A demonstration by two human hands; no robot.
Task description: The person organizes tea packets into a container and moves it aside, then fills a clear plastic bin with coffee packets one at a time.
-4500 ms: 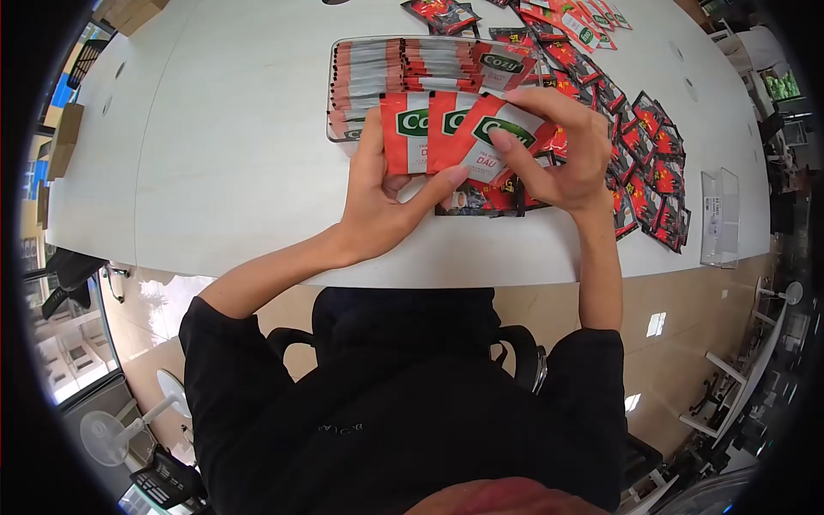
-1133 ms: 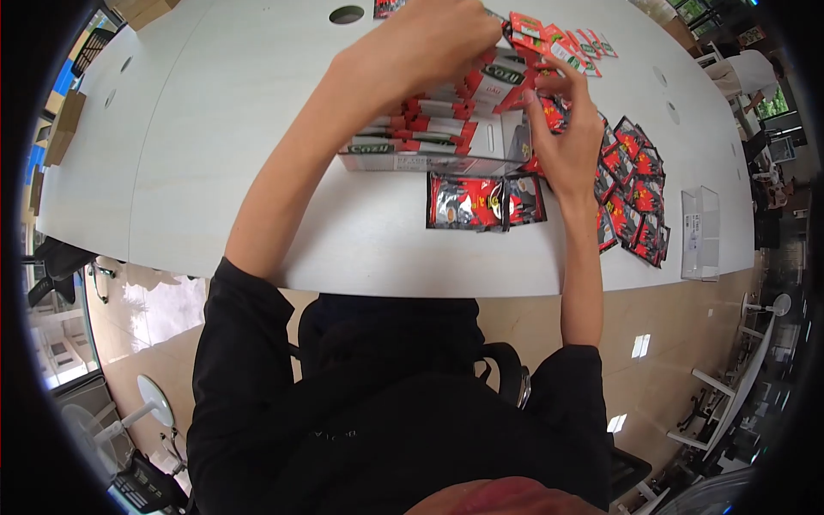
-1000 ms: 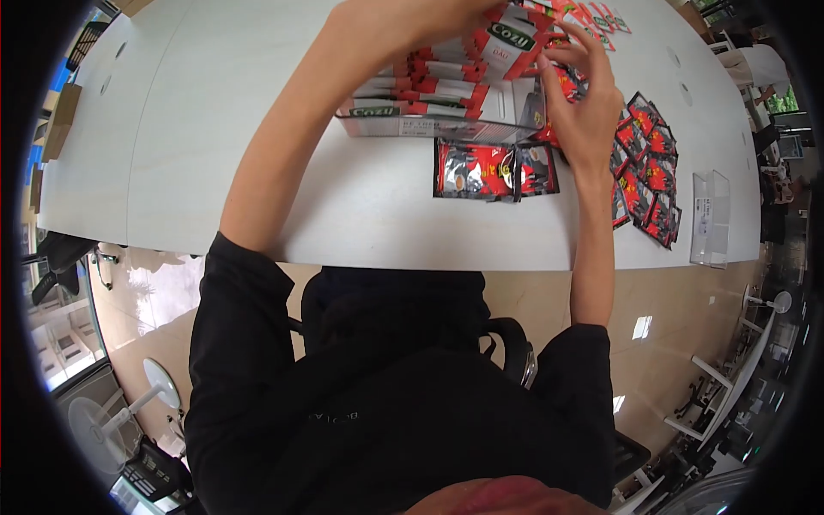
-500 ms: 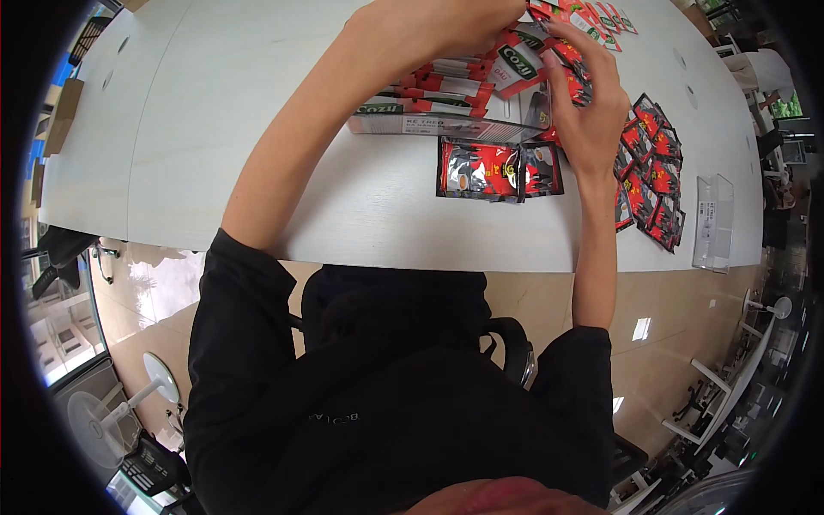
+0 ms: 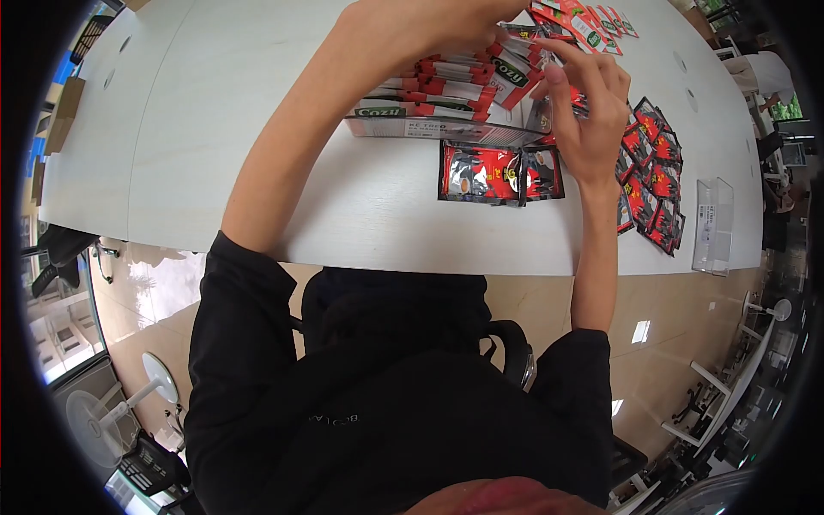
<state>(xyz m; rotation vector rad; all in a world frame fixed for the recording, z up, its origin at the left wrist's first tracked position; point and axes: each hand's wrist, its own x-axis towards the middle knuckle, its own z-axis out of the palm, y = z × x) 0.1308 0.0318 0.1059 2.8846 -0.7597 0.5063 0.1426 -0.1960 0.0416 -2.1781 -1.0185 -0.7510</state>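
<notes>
While the left hand (image 5: 481, 15) arched over the far side of the clear plastic box (image 5: 472, 130), its fingertips were partly out of view at the top edge, so whether its grip was closed on anything could not be told. The right hand (image 5: 590, 116) curved around the box's right end, thumb and index finger beside the Cozy sachets (image 5: 510, 72); whether its grip had hold of one was unclear. These red-and-white sachets stood packed in rows inside the box, the rightmost leaning at an angle. Just in front of the box, black-and-red sachets (image 5: 491, 173) lay flat on the white surface (image 5: 352, 223). To the right of the right hand spread an overlapping pile of similar packets (image 5: 657, 176), and past it stood a labelled clear holder (image 5: 712, 225). Loose Cozy packets (image 5: 590, 30) lay fanned beyond the box.
</notes>
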